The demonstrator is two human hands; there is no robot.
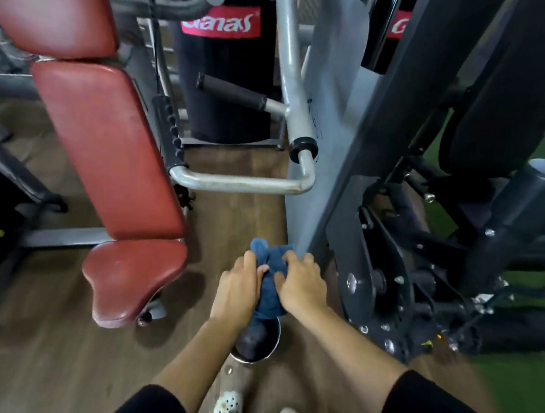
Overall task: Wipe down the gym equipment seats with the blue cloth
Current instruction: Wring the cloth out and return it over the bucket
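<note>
The blue cloth (pixel 270 283) is bunched between both hands, held over a metal bowl (pixel 257 339) standing on the wooden floor. My left hand (pixel 238 284) grips its left side and my right hand (pixel 301 282) grips its right side. The cloth's lower end hangs down toward the bowl. To the left stands a machine with a red padded seat (pixel 130 280), with its long red backrest (pixel 107 149) rising behind it. Both hands are to the right of the seat and apart from it.
A grey bent handle bar (pixel 243 183) juts out ahead of the hands. A grey upright post (pixel 326 113) and a black machine frame (pixel 389 263) crowd the right. Black weight-stack covers (pixel 223 57) stand behind. My white shoes (pixel 228 409) are below on the floor.
</note>
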